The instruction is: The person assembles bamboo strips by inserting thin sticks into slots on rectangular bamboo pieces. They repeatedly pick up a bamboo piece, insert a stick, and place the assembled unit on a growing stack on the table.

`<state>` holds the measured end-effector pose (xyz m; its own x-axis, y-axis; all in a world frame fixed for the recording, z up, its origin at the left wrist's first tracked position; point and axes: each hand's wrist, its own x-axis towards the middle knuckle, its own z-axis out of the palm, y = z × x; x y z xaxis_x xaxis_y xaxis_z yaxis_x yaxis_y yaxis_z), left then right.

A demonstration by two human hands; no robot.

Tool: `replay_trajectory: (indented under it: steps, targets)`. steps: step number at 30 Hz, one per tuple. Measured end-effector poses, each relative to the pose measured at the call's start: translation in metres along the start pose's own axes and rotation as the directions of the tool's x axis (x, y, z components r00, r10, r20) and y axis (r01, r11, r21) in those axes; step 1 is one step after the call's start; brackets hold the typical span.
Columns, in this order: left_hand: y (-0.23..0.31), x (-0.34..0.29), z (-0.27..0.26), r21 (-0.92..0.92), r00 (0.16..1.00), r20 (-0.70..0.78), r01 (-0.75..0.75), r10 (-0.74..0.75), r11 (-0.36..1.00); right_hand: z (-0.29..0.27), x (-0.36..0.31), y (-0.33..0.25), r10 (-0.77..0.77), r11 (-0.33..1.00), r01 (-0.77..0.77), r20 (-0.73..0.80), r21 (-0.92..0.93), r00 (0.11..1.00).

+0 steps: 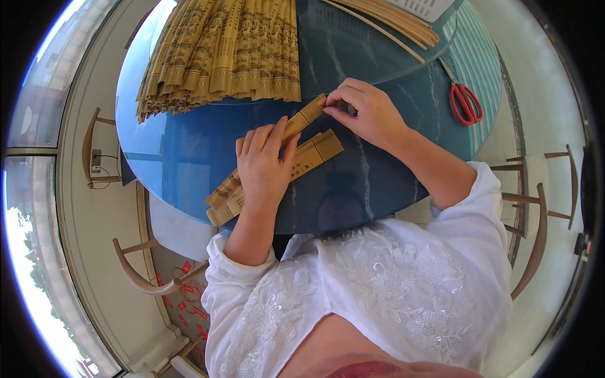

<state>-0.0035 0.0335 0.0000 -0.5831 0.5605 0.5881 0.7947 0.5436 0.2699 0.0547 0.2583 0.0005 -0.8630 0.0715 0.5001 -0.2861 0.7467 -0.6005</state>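
Note:
A narrow tan paper sleeve [307, 116] with dark printing lies slantwise under my left hand [261, 157]. My left fingers press together over it and grip it against the table. At its upper right end, my right hand [362, 108] pinches the tip between thumb and fingers; anything thin inside that end is hidden. Just below, more flat tan sleeves [324, 145] lie at the same slant, partly covered by my left hand and wrist. A large fanned pile of matching printed sleeves [220, 53] spreads over the table's far left side.
Long thin wooden sticks [394, 22] lie at the far right beside a white plastic basket [425, 6]. Red-handled scissors [465, 104] rest on the striped right edge of the round blue table [372, 183]. Wooden-framed chairs [535, 246] stand on both sides.

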Motion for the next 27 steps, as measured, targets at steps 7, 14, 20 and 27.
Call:
replay_trajectory:
  steps: [7,14,20,27]
  targets:
    - [0.0012,0.0011,-0.0009,-0.005,0.999,-0.004,0.035,-0.035,0.999,-0.0009,-0.0006,0.0025,-0.056,0.991,0.053,-0.021,-0.122,0.998]
    - [0.0009,0.0016,-0.0012,-0.001,0.999,-0.008,0.041,-0.041,0.999,-0.0039,0.0002,-0.0024,-0.03,0.997,0.028,-0.039,-0.069,0.999]
    - [0.002,0.0016,-0.0019,-0.012,0.999,-0.008,0.045,-0.045,0.999,-0.0029,-0.0002,-0.0014,-0.041,0.994,0.036,-0.052,-0.101,0.998]
    - [0.0018,0.0012,-0.0013,-0.011,0.999,-0.009,0.041,-0.042,0.999,-0.0018,-0.0004,0.001,-0.076,0.993,0.069,-0.068,-0.099,0.995]
